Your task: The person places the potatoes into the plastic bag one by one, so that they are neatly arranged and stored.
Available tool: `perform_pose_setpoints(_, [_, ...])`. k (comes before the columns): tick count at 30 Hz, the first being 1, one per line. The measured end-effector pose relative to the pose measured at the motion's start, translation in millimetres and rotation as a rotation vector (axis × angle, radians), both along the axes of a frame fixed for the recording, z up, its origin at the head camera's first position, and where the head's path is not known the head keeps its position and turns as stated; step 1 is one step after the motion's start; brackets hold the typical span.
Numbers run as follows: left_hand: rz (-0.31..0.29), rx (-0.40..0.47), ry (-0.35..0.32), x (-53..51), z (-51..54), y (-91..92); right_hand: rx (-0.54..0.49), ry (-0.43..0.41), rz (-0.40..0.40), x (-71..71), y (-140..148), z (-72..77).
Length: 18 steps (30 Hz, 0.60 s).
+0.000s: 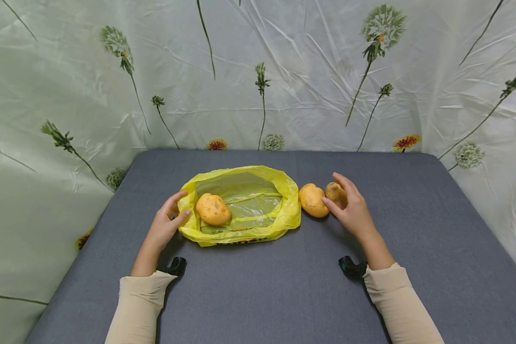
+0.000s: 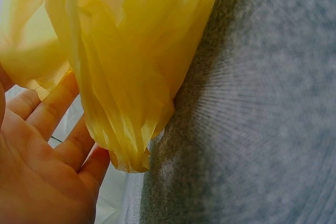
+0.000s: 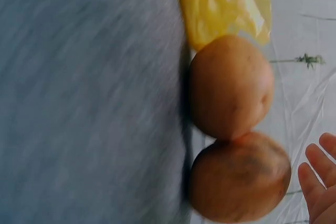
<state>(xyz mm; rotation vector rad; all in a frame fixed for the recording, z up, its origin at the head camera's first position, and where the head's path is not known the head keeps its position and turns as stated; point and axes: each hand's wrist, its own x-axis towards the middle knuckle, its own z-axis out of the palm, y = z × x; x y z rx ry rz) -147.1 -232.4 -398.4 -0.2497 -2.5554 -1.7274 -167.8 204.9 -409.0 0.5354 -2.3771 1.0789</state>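
Observation:
A yellow plastic bag [image 1: 289, 210] lies with its mouth spread wide, and one potato [image 1: 213, 209] is inside near its left end. At that left end, my left hand [image 1: 163, 224] touches the bag with fingers loosely extended; the left wrist view shows them against the crinkled plastic. Right of the bag sit two more potatoes, a smooth yellow potato [image 1: 313, 200] and a browner potato [image 1: 335, 194], which touch each other in the right wrist view. Over the browner one hovers my right hand [image 1: 353, 210], thumb and fingers apart. The right wrist view shows its fingers clear of both potatoes.
Everything lies on a grey cloth-covered table [image 1: 258, 296]. Behind it and along its sides hangs a pale curtain [image 1: 301, 57] printed with flowers. Black straps with small devices [image 1: 178, 266] sit at both wrists, beside beige sleeves.

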Motion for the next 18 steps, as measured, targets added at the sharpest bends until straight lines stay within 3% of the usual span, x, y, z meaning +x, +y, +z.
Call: perform_pose_setpoints(18, [-0.002,0.002,-0.029,2.1,2.7,0.6,-0.012,-0.084,-0.048,-2.3,26.6,-19.6])
